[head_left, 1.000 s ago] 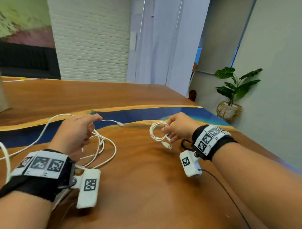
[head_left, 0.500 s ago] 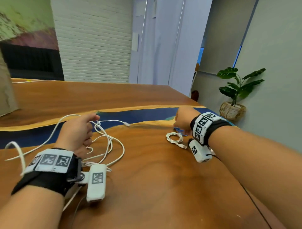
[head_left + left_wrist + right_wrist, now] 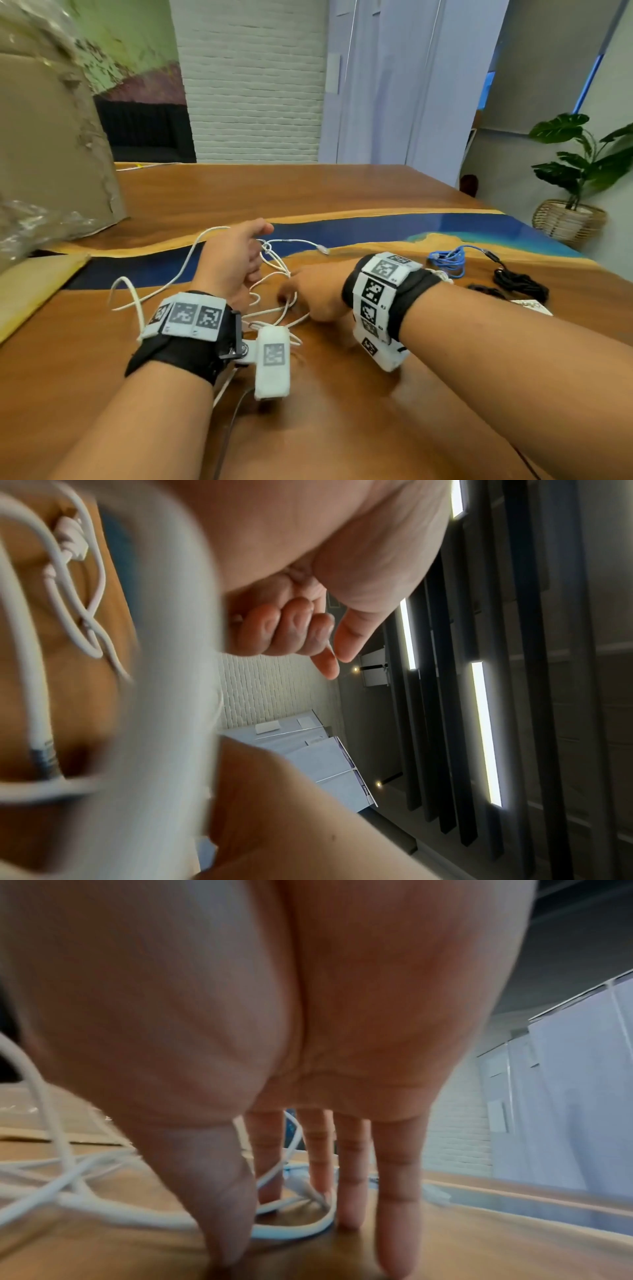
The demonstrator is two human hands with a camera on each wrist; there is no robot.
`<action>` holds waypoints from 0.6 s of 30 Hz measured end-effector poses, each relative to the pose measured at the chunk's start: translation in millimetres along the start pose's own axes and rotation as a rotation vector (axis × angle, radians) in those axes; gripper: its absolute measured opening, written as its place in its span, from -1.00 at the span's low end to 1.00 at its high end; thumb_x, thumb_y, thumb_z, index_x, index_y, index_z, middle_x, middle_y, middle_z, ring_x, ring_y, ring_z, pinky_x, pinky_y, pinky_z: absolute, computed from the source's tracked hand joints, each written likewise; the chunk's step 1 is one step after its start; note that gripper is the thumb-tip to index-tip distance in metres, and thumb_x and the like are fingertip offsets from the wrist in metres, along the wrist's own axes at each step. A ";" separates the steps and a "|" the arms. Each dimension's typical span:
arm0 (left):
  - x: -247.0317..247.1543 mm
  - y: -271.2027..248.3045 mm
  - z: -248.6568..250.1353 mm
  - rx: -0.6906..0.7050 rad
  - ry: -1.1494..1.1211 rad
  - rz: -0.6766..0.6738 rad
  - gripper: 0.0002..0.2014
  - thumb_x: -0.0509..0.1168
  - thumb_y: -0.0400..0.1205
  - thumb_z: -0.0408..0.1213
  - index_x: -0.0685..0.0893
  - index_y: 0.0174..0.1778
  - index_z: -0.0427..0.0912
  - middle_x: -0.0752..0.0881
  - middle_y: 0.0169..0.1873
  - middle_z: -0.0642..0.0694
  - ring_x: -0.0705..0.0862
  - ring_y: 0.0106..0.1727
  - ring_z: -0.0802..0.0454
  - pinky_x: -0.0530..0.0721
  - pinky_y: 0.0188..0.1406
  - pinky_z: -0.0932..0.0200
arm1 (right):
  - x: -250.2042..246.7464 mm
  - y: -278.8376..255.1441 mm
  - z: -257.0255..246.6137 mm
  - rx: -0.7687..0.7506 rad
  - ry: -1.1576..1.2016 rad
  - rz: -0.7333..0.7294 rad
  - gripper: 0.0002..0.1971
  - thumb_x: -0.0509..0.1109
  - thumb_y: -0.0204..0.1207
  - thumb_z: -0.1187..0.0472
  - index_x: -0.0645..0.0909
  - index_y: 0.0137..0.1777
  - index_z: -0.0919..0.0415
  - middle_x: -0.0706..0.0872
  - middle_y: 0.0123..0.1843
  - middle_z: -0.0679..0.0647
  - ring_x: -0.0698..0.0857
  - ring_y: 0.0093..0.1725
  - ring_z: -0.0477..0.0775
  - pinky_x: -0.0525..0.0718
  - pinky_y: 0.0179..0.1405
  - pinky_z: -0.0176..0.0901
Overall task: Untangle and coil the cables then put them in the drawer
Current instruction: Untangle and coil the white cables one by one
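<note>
A long white cable [image 3: 274, 308] lies in tangled loops on the wooden table [image 3: 342, 428], its plug end [image 3: 323, 250] pointing right. My left hand [image 3: 260, 246] hovers over the tangle with fingers curled and pinches a strand near a knot [image 3: 267, 246]; the left wrist view shows the curled fingers [image 3: 291, 631]. Reaching in from the right, my right hand [image 3: 291, 298] sets straight fingers [image 3: 349, 1191] down among the white loops [image 3: 294, 1231]. A small coiled white cable [image 3: 442, 274] peeks out behind my right wrist. No drawer is in view.
A blue cable [image 3: 448, 260] and a black cable [image 3: 520, 284] lie at the right near the table edge. A large brown wrapped package [image 3: 51, 154] and a padded envelope [image 3: 30, 287] occupy the left. A potted plant [image 3: 568, 219] stands beyond the table.
My right hand set the small white coil down at the right, then swung left onto the tangled white cable. My left hand kept its hold on the cable.
</note>
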State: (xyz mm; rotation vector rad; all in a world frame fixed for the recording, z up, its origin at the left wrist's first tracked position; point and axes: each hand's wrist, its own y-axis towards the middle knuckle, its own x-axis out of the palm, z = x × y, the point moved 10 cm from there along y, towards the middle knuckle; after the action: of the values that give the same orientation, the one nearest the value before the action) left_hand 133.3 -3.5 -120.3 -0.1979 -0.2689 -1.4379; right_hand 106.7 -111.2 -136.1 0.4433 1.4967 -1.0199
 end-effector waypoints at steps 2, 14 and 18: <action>-1.7 -1.0 0.0 -0.003 0.000 0.029 -0.83 0.32 0.67 -0.19 0.75 0.02 -0.19 0.34 -0.53 0.03 0.24 -0.57 0.11 0.15 -0.55 0.18 | -8.5 2.7 14.6 0.053 0.000 0.098 -0.75 0.45 0.62 0.12 0.77 0.26 0.05 0.81 0.17 0.06 0.76 0.16 0.15 0.77 0.19 0.04; 20.9 -12.8 -6.0 -0.020 0.311 -0.103 -0.83 0.43 0.66 -0.12 0.84 0.12 0.00 0.84 0.07 0.01 0.83 0.08 -0.13 0.61 0.00 -0.02 | -18.0 -46.1 78.8 0.051 1.344 0.659 -0.75 0.29 0.78 0.20 0.71 -0.04 0.32 0.81 -0.15 0.19 0.88 -0.05 0.25 0.85 -0.02 0.18; 31.5 -21.6 7.3 0.099 0.275 -0.127 -0.81 0.31 0.73 -0.29 0.84 0.10 -0.18 0.60 -0.43 -0.05 0.47 -0.50 0.06 0.39 -0.45 0.22 | -7.4 -53.3 83.7 0.009 1.476 0.744 -0.82 0.28 0.79 0.20 0.72 0.12 0.19 0.84 -0.07 0.19 0.86 -0.14 0.25 0.82 0.05 0.31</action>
State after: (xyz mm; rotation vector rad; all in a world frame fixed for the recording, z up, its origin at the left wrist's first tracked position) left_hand 114.9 -33.9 -104.5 0.0998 -0.1285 -1.5535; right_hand 117.5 -204.5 -103.1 1.8461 2.2239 0.0662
